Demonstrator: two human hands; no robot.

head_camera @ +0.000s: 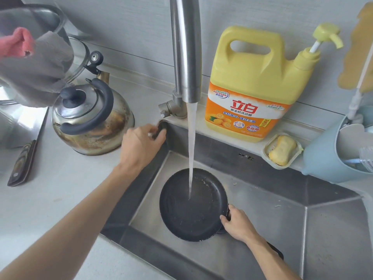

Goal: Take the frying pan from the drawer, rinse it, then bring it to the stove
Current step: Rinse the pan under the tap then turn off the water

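Note:
A black frying pan (pixel 193 207) is held low inside the steel sink (pixel 282 229), tilted slightly. My right hand (pixel 237 226) grips it where the handle meets the rim; the rest of the handle runs under my forearm. Water (pixel 191 150) pours from the steel tap (pixel 186 49) onto the pan's inner surface. My left hand (pixel 141 146) is at the sink's back left corner, fingers closed around the dark end of the tap lever (pixel 162 128).
A scorched steel kettle (pixel 90 118) stands left of the tap, with a knife (pixel 24 162) further left. A yellow detergent jug (pixel 252 85), a soap dish (pixel 282 151) and a blue utensil holder (pixel 331 156) line the back ledge. Cloths (pixel 34 65) hang at upper left.

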